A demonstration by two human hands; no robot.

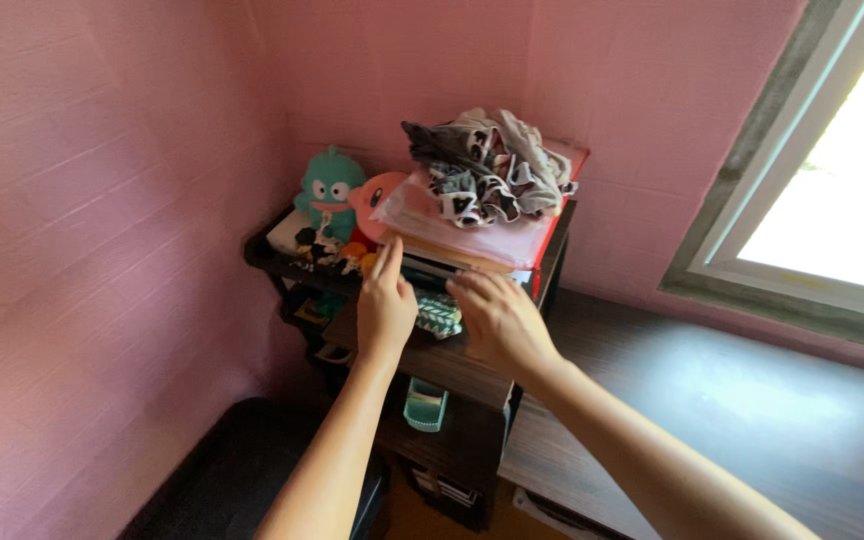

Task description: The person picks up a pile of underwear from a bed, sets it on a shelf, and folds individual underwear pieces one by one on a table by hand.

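Both hands lay flat, fingers loosely spread and gripping nothing: the left hand (pixel 385 305) touched the stack of folders (pixel 472 235) on the dark shelf (pixel 432 355), the right hand (pixel 497 320) just beside it. Crumpled cloth (pixel 487 165) topped the stack.

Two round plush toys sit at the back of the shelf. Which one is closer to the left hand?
The pink round plush toy. It sits just beyond the left hand, partly tucked under the stack of folders, while the teal plush toy stands farther left against the wall.
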